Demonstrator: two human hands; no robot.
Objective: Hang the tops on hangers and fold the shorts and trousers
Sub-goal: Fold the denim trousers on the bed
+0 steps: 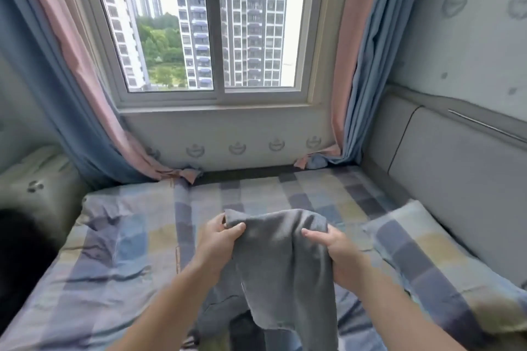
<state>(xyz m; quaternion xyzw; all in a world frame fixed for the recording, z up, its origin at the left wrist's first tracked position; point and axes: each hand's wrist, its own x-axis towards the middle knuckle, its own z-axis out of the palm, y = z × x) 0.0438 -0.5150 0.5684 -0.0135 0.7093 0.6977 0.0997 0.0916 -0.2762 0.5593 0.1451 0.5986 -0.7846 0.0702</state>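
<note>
In the lower middle of the frame a grey garment [281, 262] hangs between both hands above the bed [122, 239]. The left hand [219, 239] pinches its upper left corner, thumb on the near face and fingers behind. The right hand [340, 255] has a bunched fistful of the upper right edge, so each grip is closed on cloth. Held up by its top edge like this, the cloth drops free and its shape can be read. The lower end seems to part into two legs, which would make it trousers or shorts to be folded, though I cannot tell for sure. Under it, at the bottom centre, a darker heap [219, 305] of cloth lies on the checked sheet, probably more laundry. A pillow [422, 253] sits at the right of the frame, so the middle of the sheet looks the likely folding spot. No basket, box or hanger shows, so nothing here is held in a container.
</note>
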